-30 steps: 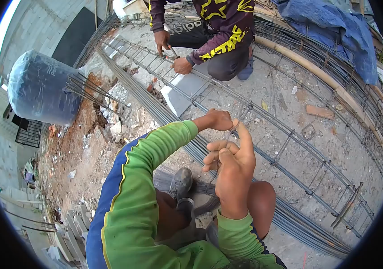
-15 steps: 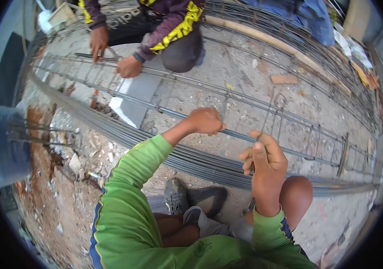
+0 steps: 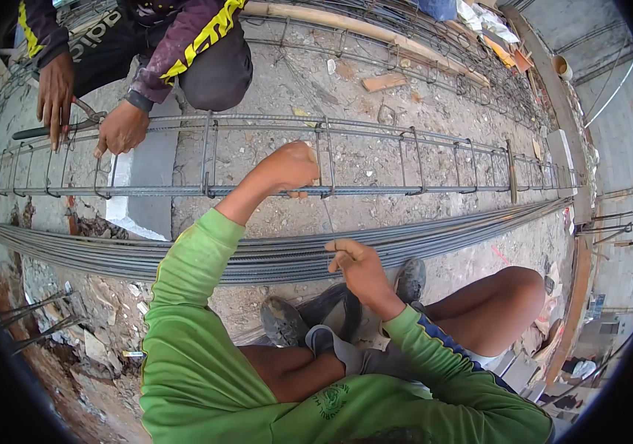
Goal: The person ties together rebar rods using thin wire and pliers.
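Note:
My left hand (image 3: 290,166) is closed at the near side of a long steel rebar cage (image 3: 376,190), around its lower bar beside a stirrup (image 3: 331,159). Nearer to me, my right hand (image 3: 361,272) hangs over a bundle of loose rebar (image 3: 435,235), thumb and index finger pinched together. A faint thin line, perhaps wire, runs between the cage and those fingertips; what they hold is too small to make out.
Across the cage a co-worker's hand (image 3: 56,100) holds pincers (image 3: 88,111), the other hand (image 3: 124,127) touching the cage. A grey block (image 3: 142,177) lies under it. More cages and a wooden pole (image 3: 361,28) lie beyond; rubble is at lower left.
The view has turned, so the cage now runs nearly level. My right hand has moved down toward me, away from the cage, and its thumb and index finger have closed. My left hand stays at the cage.

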